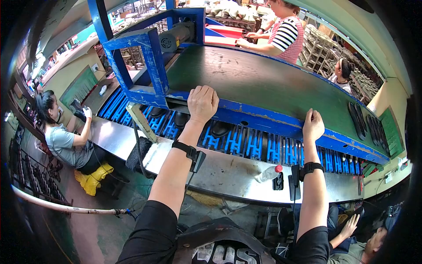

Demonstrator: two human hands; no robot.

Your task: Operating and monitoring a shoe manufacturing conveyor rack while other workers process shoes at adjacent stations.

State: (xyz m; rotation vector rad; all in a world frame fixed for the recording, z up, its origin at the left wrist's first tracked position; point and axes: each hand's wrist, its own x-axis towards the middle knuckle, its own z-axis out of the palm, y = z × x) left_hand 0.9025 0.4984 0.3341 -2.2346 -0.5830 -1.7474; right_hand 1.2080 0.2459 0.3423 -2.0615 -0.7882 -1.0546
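My left hand point(203, 104) is closed in a fist, seen from the back. It overlaps the near blue rim point(250, 114) of a raised belt conveyor, beside a blue upright frame point(154, 61). My right hand point(313, 126) is also a closed fist, farther right against the same rim. Nothing shows in either fist; whether they touch the rim I cannot tell. The dark green belt point(246, 79) stretches beyond them. Black shoe soles point(357, 121) lie at its right end. Below runs a lower conveyor of blue slats point(259, 147), with dark shoes point(220, 128) on it.
A metal ledge point(228, 169) holds a clear bottle point(269, 174) with a red cap and a small black object point(278, 181). One person point(66, 132) sits at left handling a dark shoe; another point(288, 35) stands across the belt. A person point(369, 244) is low at right. A pipe point(66, 207) crosses lower left.
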